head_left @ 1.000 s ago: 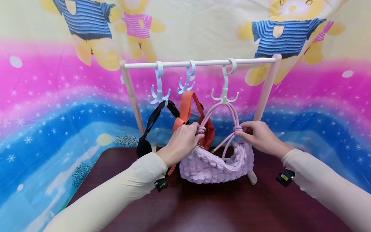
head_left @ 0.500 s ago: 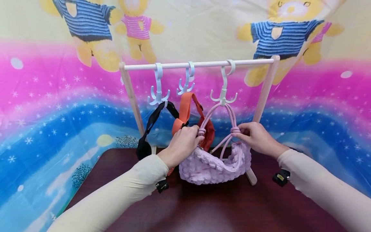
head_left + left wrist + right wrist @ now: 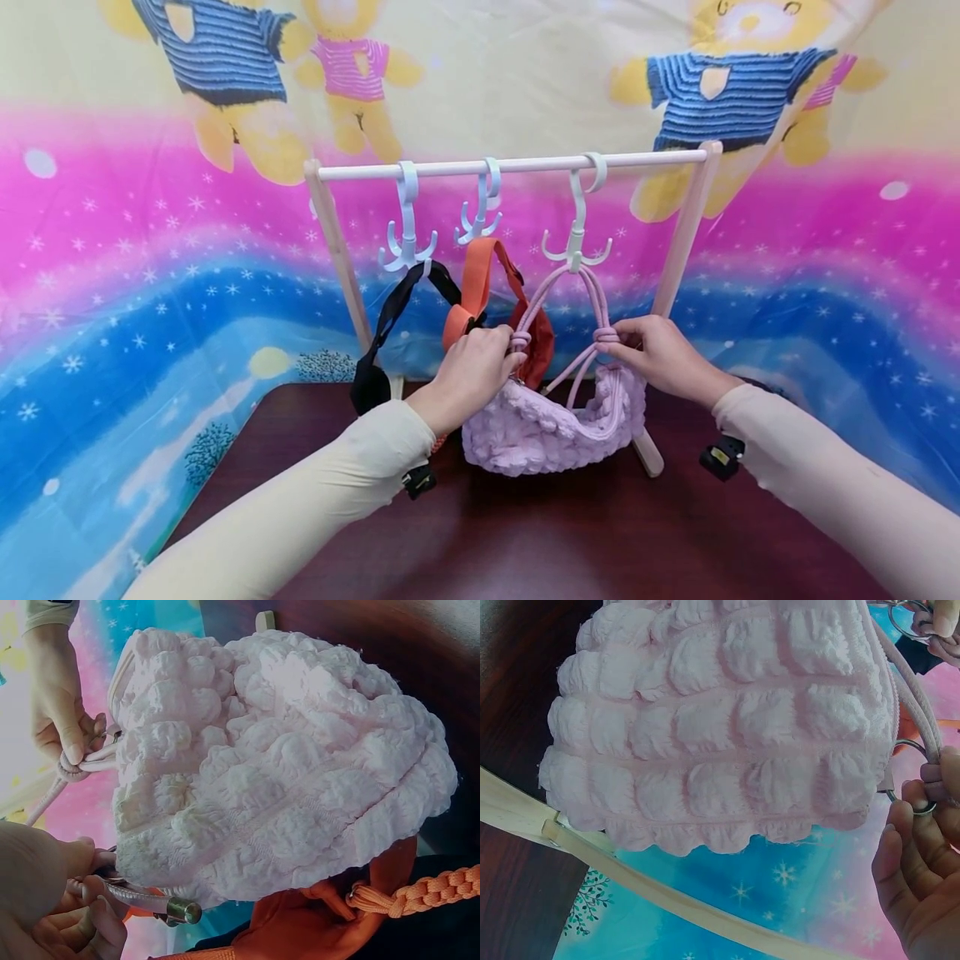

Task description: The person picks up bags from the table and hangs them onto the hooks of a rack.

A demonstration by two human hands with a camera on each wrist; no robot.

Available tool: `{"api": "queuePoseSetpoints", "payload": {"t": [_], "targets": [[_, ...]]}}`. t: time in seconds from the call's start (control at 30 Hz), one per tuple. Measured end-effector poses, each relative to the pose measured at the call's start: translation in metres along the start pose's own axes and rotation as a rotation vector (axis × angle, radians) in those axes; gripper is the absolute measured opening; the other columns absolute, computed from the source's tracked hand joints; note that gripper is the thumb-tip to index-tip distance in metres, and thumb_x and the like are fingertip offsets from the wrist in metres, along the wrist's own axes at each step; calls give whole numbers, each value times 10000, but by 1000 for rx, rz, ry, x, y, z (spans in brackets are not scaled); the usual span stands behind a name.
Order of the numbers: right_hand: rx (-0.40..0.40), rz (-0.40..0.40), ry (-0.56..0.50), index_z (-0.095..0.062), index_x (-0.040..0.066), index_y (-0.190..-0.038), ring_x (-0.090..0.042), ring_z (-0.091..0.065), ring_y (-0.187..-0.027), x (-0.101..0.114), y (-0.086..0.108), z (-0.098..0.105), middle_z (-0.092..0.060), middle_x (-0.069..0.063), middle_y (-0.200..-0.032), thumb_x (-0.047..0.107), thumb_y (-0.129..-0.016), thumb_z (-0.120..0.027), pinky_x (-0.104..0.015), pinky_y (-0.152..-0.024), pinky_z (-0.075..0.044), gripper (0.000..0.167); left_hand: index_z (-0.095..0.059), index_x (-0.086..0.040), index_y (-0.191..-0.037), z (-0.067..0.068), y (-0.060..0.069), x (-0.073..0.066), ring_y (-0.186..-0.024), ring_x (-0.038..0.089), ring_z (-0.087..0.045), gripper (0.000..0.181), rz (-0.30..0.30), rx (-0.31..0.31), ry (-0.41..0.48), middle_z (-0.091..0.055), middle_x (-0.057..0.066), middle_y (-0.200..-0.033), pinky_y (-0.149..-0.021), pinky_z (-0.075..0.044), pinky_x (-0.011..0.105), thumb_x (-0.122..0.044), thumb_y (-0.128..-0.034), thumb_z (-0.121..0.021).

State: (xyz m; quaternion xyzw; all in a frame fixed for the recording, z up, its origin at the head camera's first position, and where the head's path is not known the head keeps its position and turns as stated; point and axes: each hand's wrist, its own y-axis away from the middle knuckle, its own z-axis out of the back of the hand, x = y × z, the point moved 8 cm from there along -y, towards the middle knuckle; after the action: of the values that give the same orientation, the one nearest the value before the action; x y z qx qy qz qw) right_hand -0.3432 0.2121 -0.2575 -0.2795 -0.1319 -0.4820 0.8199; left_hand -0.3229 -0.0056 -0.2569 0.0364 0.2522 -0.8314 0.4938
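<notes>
A lilac, puffy shoulder bag point(image 3: 551, 450) hangs below a white multi-prong hook point(image 3: 576, 237), its cord strap point(image 3: 596, 296) looped at the hook's low front prong. My left hand point(image 3: 476, 362) pinches the strap's base by the knot at the bag's left end. At the other end, my right hand point(image 3: 660, 354) pinches the strap by its right knot. Metal rings point(image 3: 911, 742) join strap and bag in the right wrist view. A metal cord tip point(image 3: 184, 910) sticks out beside my left fingers. The bag's front fills much of both wrist views.
A wooden rack point(image 3: 517, 167) carries two more hooks, one at left point(image 3: 407, 229) with a black strap point(image 3: 393, 312). An orange bag point(image 3: 536, 346) with an orange strap stands close behind my left hand. The rack's foot point(image 3: 648, 457) rests on the dark table point(image 3: 525, 542).
My right hand and the bag's right end have shifted slightly left, bringing the strap's two sides a little closer. Both hands keep hold of the strap.
</notes>
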Motion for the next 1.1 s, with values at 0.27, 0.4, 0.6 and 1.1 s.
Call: {"api": "queuePoseSetpoints", "payload": {"t": [0.27, 0.4, 0.6, 1.1], "targets": [[-10, -9, 5, -760, 82, -1107, -137, -638, -710, -2, -2, 1, -768, -97, -918, 224, -987, -670, -256, -545, -450, 207, -653, -74, -1065, -1, 1, 0, -647, 120, -613, 259, 3, -1, -6, -659, 26, -816, -575, -485, 260, -322, -992, -648], [-30, 8, 37, -767, 85, -1098, -137, -606, -720, -1, -1, 3, -758, -96, -912, 210, -983, -676, -245, -570, -452, 193, -652, -71, -1085, -2, 1, 2, -640, 120, -610, 264, 11, 4, 13, -650, 21, -807, -574, -490, 258, -317, -989, -654], [-30, 2, 41, -769, 103, -1077, -137, -614, -725, -1, -1, 2, -758, -96, -915, 235, -981, -680, -252, -574, -465, 185, -650, -75, -1097, -2, 2, 3, -623, 125, -599, 266, 18, 4, 33, -626, 10, -784, -563, -479, 254, -316, -984, -659], [-22, 16, 99, -751, 108, -1070, -188, -655, -812, 0, 0, 7, -741, -84, -943, 175, -976, -682, -260, -595, -492, 135, -643, -85, -1132, -1, 3, 4, -659, 117, -609, 271, 13, 8, 40, -686, 21, -869, -590, -488, 263, -310, -982, -665]]}}
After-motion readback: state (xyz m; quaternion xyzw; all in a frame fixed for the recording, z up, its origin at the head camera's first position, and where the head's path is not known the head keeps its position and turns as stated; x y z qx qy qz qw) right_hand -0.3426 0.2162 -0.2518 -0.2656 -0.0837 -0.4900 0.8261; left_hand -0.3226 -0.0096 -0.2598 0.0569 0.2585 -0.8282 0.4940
